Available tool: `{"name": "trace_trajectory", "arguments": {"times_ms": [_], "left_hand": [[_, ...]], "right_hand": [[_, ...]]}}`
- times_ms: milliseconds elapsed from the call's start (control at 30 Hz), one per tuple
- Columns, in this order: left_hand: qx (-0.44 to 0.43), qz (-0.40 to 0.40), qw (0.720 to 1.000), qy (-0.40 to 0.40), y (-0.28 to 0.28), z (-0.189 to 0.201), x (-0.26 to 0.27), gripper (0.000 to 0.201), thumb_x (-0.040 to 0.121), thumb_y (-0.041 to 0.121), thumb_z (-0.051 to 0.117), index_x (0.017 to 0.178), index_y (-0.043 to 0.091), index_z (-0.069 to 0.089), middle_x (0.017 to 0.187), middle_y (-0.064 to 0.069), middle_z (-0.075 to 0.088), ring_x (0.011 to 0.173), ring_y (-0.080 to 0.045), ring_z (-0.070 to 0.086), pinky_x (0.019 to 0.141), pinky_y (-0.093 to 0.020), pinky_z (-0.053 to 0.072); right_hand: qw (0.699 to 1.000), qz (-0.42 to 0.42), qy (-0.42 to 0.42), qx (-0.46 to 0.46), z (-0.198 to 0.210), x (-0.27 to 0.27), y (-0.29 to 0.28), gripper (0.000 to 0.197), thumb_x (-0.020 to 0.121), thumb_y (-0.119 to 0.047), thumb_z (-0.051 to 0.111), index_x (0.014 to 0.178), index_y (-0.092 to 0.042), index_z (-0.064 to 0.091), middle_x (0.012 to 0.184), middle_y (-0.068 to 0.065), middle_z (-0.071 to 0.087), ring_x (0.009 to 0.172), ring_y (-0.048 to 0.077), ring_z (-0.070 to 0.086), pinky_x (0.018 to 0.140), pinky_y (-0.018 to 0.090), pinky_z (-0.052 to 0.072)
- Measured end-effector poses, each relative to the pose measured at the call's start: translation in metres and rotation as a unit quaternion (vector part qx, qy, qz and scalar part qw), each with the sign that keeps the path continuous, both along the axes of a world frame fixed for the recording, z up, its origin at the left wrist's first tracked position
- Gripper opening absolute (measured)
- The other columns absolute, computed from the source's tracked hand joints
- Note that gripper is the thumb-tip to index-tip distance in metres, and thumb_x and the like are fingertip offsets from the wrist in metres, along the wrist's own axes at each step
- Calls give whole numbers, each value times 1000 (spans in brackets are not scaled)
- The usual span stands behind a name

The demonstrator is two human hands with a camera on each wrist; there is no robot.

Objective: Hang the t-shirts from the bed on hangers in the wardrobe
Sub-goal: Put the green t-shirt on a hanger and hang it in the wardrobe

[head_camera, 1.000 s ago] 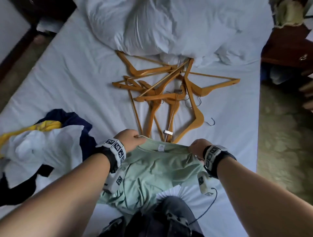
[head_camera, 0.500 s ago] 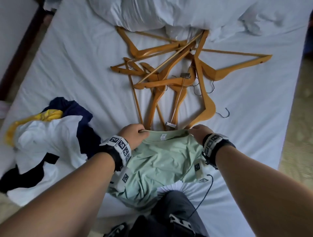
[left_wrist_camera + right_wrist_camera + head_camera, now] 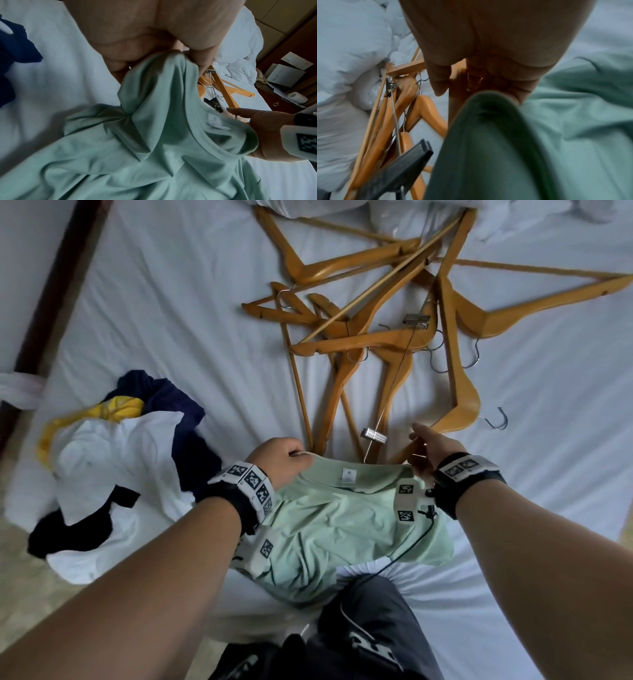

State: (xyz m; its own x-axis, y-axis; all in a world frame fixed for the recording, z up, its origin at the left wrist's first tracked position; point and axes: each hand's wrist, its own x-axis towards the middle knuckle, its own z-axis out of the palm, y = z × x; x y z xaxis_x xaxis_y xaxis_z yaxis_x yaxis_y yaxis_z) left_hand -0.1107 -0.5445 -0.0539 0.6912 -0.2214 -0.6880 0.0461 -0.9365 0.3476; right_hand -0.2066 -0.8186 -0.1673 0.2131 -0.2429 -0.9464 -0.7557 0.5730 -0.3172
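Observation:
A mint green t-shirt [image 3: 342,518] lies crumpled at the bed's near edge, collar and label facing up. My left hand [image 3: 284,460] pinches the left side of the collar [image 3: 181,54]. My right hand [image 3: 428,446] is at the collar's right side. Its curled fingers still have the collar fabric [image 3: 488,97], and its thumb [image 3: 440,83] stretches out beside the arm of the nearest wooden hanger [image 3: 459,405]. The fingertips are hidden by the shirt. Several wooden hangers [image 3: 376,337] lie tangled just beyond both hands.
A heap of white, navy and yellow clothes [image 3: 113,460] sits on the left of the white bed sheet [image 3: 171,320]. A bunched white duvet [image 3: 342,47] lies behind the hangers. A dark bedside cabinet [image 3: 291,88] stands past the bed's right side. My knee [image 3: 370,628] is against the bed edge.
Both hands have carried the shirt collar forward, up to the hangers. The right thumb has come off the collar and now points at the nearest hanger's arm.

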Motion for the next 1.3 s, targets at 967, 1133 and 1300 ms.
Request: {"name": "trace_trajectory", "arguments": {"times_ms": [967,1133,1300], "left_hand": [[-237,105,919,296,-41,40,-8,28,94,21,70,121,26,75,125,6,73,128,-9,57,124,-36,28],[-218,48,932,286,-25,34,-1,36,97,27,69,132,33,68,135,13,64,136,-5,49,121,-28,27],[-151,-23,965,215,-25,17,-4,60,68,76,76,110,33,76,120,12,73,121,-6,62,116,-34,39]], "right_hand": [[972,176,-153,-1,76,19,18,15,100,-18,58,92,-5,56,66,9,40,44,17,28,43,24,25],[965,209,-156,-2,82,25,35,19,101,-22,58,91,-6,56,59,6,40,42,17,30,44,25,27],[944,281,-165,-47,84,33,45,23,98,-29,61,89,-8,58,71,13,55,46,17,40,46,27,35]]}}
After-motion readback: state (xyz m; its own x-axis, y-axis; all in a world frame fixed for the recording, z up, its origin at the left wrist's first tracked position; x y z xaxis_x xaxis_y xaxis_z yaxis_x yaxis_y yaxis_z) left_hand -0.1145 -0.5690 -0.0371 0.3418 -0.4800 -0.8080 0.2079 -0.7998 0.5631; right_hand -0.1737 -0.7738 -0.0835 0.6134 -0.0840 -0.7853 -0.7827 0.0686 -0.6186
